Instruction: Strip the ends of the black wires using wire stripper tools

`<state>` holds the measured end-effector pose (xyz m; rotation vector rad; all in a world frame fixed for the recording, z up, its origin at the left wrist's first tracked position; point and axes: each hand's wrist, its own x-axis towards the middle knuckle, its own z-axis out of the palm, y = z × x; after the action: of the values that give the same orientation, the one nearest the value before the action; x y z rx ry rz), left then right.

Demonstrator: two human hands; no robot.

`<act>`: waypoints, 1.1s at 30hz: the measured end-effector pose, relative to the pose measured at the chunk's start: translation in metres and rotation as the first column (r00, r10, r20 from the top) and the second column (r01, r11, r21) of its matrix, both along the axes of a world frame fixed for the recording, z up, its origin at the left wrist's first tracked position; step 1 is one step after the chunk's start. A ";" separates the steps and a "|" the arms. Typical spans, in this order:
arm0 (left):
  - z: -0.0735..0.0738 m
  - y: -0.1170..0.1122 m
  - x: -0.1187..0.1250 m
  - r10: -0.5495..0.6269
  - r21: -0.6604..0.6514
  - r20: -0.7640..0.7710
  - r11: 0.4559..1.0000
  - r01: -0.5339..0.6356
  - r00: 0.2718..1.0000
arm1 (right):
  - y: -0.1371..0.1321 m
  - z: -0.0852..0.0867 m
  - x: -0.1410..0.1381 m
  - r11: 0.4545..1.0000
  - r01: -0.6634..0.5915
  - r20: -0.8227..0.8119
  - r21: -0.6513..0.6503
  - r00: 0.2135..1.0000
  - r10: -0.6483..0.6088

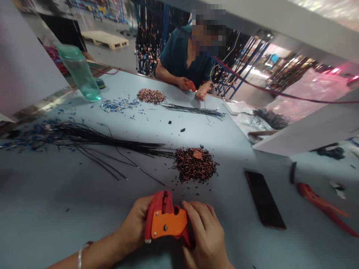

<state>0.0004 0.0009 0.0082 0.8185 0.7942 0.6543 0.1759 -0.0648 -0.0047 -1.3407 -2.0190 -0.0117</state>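
A red and orange wire stripper (pixel 169 223) is held between my two hands above the near part of the table. My left hand (pixel 139 219) closes on the side of its head, with the fingertips hidden behind the tool. My right hand (pixel 206 232) wraps round its handles, which are mostly covered. Just beyond the tool lies a heap of short black and copper-coloured wire offcuts (pixel 195 166). A bundle of long black wires (pixel 120 142) stretches left from that heap, with blue tips at its far left end.
Right of my hands lie a dark phone (pixel 264 200) and another red-handled tool (pixel 322 205). A green bottle (pixel 81 74) stands far left. Across the table (pixel 84 201), a co-worker (pixel 185 56) holds a red tool near a copper-coloured heap (pixel 151 96) and more wires (pixel 193 109).
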 end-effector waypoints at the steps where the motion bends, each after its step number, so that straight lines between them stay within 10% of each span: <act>1: -0.001 0.000 0.000 0.006 0.000 0.001 1.000 -0.006 1.000 | 0.000 0.000 0.000 1.000 0.000 0.002 -0.002 1.000 0.000; 16: -0.008 -0.001 -0.002 -0.013 -0.028 -0.001 1.000 0.013 1.000 | 0.002 -0.005 0.004 0.997 -0.035 0.065 0.063 0.997 0.031; 33: -0.002 0.001 -0.001 -0.054 0.239 -0.113 0.968 0.080 0.992 | 0.001 -0.010 0.005 0.997 -0.051 0.082 0.064 0.996 0.046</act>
<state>-0.0010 0.0023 0.0057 1.1071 0.7873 0.6603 0.1808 -0.0639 -0.0151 -1.2677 -2.0993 -0.1104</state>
